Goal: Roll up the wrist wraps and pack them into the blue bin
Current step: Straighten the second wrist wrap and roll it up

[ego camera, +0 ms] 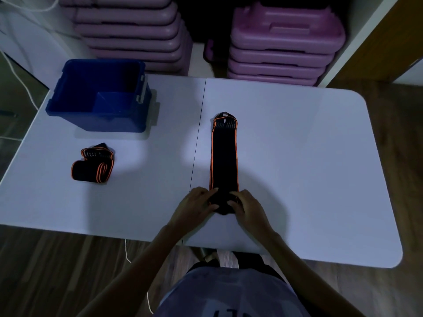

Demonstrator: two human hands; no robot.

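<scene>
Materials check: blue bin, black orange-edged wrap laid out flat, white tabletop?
Blue rectangular bin: likely moulded plastic, slight sheen, rigid stepped rim. Long black wrist wrap with orange edging: matte fabric, probably elastic; lies limp, near end rolled. White tabletop: smooth, faintly reflective, centre seam; plastic or laminate, unclear.

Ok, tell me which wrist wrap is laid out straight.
The right wrap, stretched away from the person, with the left hand and right hand gripping its near end. The left wrap, by the bin, lies loosely folded.
</scene>
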